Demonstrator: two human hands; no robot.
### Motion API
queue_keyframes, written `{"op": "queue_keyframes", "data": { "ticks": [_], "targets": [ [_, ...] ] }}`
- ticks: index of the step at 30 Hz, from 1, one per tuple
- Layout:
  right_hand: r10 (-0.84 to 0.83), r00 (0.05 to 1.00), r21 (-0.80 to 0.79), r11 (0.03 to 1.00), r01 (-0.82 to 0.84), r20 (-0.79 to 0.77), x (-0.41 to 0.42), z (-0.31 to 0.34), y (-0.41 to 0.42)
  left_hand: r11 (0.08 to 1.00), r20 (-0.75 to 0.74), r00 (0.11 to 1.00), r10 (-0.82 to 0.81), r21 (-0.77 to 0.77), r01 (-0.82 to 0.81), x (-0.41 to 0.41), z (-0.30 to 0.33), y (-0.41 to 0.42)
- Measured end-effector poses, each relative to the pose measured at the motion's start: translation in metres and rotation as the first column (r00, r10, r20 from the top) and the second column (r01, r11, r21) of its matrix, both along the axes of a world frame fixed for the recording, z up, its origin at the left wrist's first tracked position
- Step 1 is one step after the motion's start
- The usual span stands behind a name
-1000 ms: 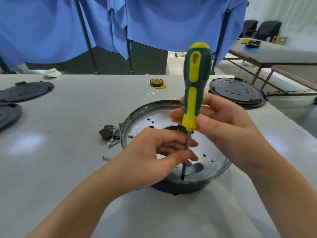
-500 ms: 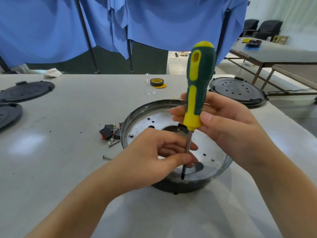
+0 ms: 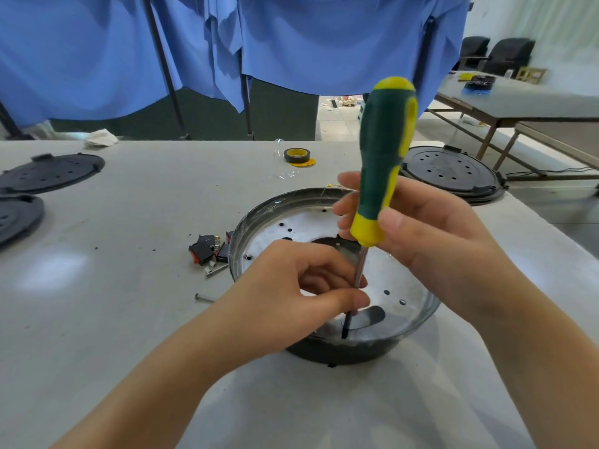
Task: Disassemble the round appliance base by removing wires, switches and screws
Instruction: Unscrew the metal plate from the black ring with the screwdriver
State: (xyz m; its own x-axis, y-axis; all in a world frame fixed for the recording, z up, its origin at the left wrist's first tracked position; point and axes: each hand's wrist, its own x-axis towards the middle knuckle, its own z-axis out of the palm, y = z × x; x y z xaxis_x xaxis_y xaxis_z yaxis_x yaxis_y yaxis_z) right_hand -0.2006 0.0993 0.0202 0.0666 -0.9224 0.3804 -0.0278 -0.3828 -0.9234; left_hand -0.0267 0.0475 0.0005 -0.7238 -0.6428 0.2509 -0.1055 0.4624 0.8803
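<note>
Screwdriver (image 3: 382, 163) handle turned, both hands clamped on it, grey table (image 3: 136, 222), blue drapes (image 3: 291, 37)

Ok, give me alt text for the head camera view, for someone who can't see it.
A person's right hand grips an upright green and yellow screwdriver while the left hand pinches its shaft, tip down inside a round metal appliance base on a grey table. Removed switches and loose screws lie left of the base.
</note>
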Motion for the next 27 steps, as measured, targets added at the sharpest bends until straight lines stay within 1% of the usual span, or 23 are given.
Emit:
{"op": "queue_keyframes", "data": {
  "ticks": [1,3,6,11,16,20,22,24,27],
  "targets": [
    [-0.028,0.999,-0.019,0.999,0.028,-0.019,0.001,0.0,0.0,1.0,-0.014,0.999,0.029,-0.009,-0.03,-0.001,0.0,0.0],
    [-0.059,0.998,-0.047,0.997,0.059,-0.01,0.004,0.0,0.0,0.998,-0.033,0.998,0.055,-0.04,-0.056,-0.002,-0.002,0.001],
    [-0.08,0.997,-0.066,0.994,0.081,0.015,0.003,-0.001,0.0,0.997,-0.028,0.999,0.041,-0.071,-0.043,-0.002,-0.003,0.0],
    [-0.066,0.997,-0.034,0.997,0.067,0.048,-0.002,-0.005,-0.001,0.996,0.063,0.998,-0.019,-0.09,0.025,0.001,0.0,-0.001],
    [-0.061,0.98,-0.047,0.996,0.071,0.191,-0.004,0.0,-0.002,0.991,0.145,0.988,-0.061,-0.107,0.077,0.005,0.003,-0.003],
    [-0.14,0.952,-0.048,0.986,0.159,0.272,-0.006,0.002,-0.003,0.991,0.201,0.977,-0.067,-0.098,0.088,0.005,0.0,-0.008],
    [-0.216,0.938,-0.049,0.97,0.237,0.27,-0.007,0.001,-0.004,0.993,0.23,0.971,-0.069,-0.076,0.088,0.004,0.0,-0.011],
    [-0.281,0.932,-0.052,0.952,0.3,0.229,-0.007,-0.001,-0.007,0.994,0.29,0.952,-0.094,-0.03,0.108,0.002,0.001,-0.015],
    [-0.325,0.936,-0.061,0.94,0.335,0.133,-0.007,-0.005,-0.009,0.98,0.431,0.882,-0.19,0.024,0.199,-0.001,0.005,-0.02]
  ]
}}
